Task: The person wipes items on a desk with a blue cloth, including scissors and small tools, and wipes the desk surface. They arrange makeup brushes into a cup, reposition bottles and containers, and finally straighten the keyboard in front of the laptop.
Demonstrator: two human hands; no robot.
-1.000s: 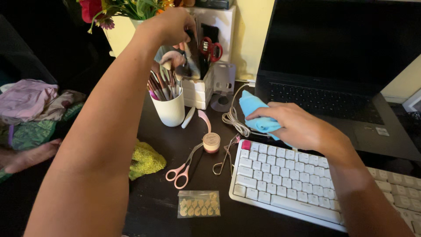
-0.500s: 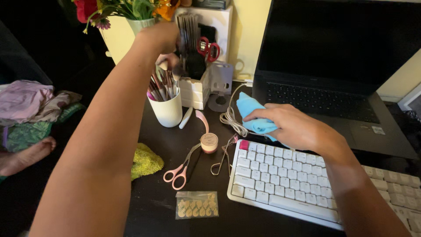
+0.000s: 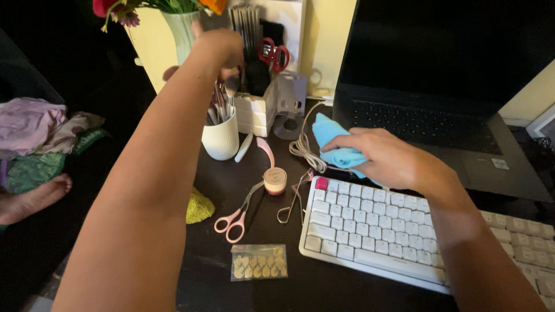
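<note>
brushes over the cup, cloth at the keyboard

step in hand, judged: the left hand [image 3: 222, 49] is closed around a brush [image 3: 230, 86] with a soft grey head, held just above the cup [image 3: 221, 138]; it looks mid-way between cup and hand, in or out i cannot tell. a clean lift or drop would call for keeping the brush upright among the other handles.

right hand [image 3: 387, 159]: fingers curled shut on a blue cloth [image 3: 330, 136], pressed at the far edge of the keyboard [image 3: 370, 231].

materials, placed from the cup:
- cup: white, ribbed, cylindrical, packed with thin brush handles.
- just behind it, a white box [image 3: 257, 110] holding dark tools and red-handled scissors [image 3: 274, 55].
- in front, a small round pink jar [image 3: 275, 180], pink-handled scissors [image 3: 234, 219], a metal lash curler [image 3: 292, 202].
- further front, a clear bag [image 3: 258, 263] of pale oval pieces.
- to its right, a coiled white cable [image 3: 303, 147], the matte white keyboard, a dark laptop [image 3: 439, 92].
- in front and to the left, a fuzzy yellow-green sponge [image 3: 199, 207].
</note>
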